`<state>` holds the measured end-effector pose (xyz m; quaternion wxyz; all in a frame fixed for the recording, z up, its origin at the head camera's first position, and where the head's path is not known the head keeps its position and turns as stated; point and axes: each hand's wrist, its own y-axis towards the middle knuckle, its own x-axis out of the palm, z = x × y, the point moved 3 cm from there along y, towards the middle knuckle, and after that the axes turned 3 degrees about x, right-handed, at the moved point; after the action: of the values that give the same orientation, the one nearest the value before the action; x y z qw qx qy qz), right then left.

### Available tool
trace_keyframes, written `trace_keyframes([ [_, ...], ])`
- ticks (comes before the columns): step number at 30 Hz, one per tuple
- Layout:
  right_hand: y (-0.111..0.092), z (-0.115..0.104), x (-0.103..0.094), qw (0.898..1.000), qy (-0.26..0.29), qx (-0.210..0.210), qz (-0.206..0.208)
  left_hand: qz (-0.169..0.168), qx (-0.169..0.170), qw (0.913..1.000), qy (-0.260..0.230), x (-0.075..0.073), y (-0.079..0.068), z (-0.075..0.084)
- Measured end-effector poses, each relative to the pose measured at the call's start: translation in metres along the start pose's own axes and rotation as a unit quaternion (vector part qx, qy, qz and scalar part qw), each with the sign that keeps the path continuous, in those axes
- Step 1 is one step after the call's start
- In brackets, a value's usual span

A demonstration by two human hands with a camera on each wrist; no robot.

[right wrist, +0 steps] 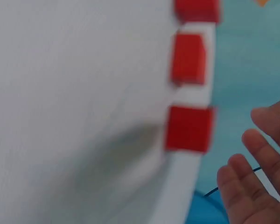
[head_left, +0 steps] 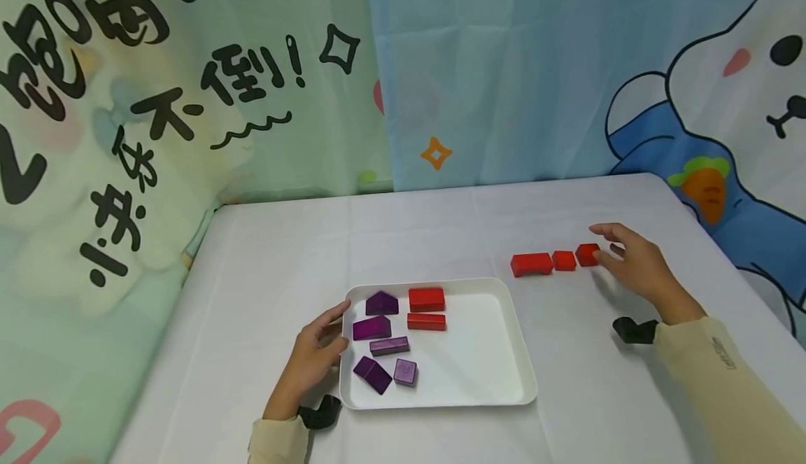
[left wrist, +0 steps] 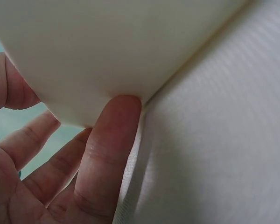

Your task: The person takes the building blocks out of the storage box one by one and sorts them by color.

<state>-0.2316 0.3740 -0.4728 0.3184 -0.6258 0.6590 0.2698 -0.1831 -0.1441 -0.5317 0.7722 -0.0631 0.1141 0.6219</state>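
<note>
At the left side of the white tray (head_left: 472,345), my left hand (head_left: 311,359) holds its edge, thumb at the rim and other fingers along the wall. In the left wrist view a fingertip (left wrist: 123,112) presses the outer wall of the tray (left wrist: 84,56) low down. My right hand (head_left: 639,268) is spread beside the end red block (head_left: 588,255), its thumb close to it in the head view. The right wrist view shows the fingers (right wrist: 238,186) apart from this red block (right wrist: 190,129). A smaller red block (head_left: 564,261) and a longer one (head_left: 532,264) continue the row.
Inside the tray lie several purple blocks, among them a triangular one (head_left: 381,304) and a small cube (head_left: 406,372), plus two red blocks, one wide (head_left: 426,299) and one thin (head_left: 426,322). Printed curtains (head_left: 504,86) hang behind the white-covered table (head_left: 283,254).
</note>
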Motion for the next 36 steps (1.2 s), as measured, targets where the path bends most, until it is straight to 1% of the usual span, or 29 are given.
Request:
trace_keyframes([
  [5,-0.014,-0.028,0.007,0.999,0.004,-0.027,0.031,-0.002,0.000,1.0000,-0.004,0.000,0.000,0.000],
  [7,-0.019,-0.039,0.014,0.998,0.011,-0.043,0.039,-0.001,-0.001,1.0000,-0.004,0.000,-0.001,0.000],
  [10,-0.026,-0.056,0.028,0.995,0.027,-0.079,0.051,0.000,-0.003,1.0000,-0.004,0.000,-0.001,0.000],
  [13,-0.034,-0.074,0.042,0.991,0.053,-0.109,0.051,0.000,-0.005,1.0000,-0.002,0.000,0.000,0.000],
  [15,-0.039,-0.086,0.052,0.989,0.072,-0.121,0.043,0.000,-0.003,1.0000,0.001,0.000,0.000,0.001],
  [21,-0.055,-0.116,0.084,0.985,0.121,-0.126,-0.007,-0.002,-0.003,1.0000,0.005,0.000,0.000,0.002],
  [26,-0.059,-0.130,0.108,0.976,0.168,-0.125,-0.054,-0.003,-0.002,1.0000,0.006,-0.001,0.001,0.001],
  [29,-0.059,-0.136,0.120,0.972,0.190,-0.116,-0.081,-0.005,-0.002,1.0000,0.006,-0.001,0.002,0.001],
  [33,-0.057,-0.143,0.135,0.968,0.194,-0.103,-0.121,-0.004,-0.001,1.0000,0.006,-0.001,0.002,0.000],
  [36,-0.054,-0.147,0.145,0.969,0.173,-0.094,-0.150,-0.004,-0.001,1.0000,0.006,-0.001,0.001,-0.001],
])
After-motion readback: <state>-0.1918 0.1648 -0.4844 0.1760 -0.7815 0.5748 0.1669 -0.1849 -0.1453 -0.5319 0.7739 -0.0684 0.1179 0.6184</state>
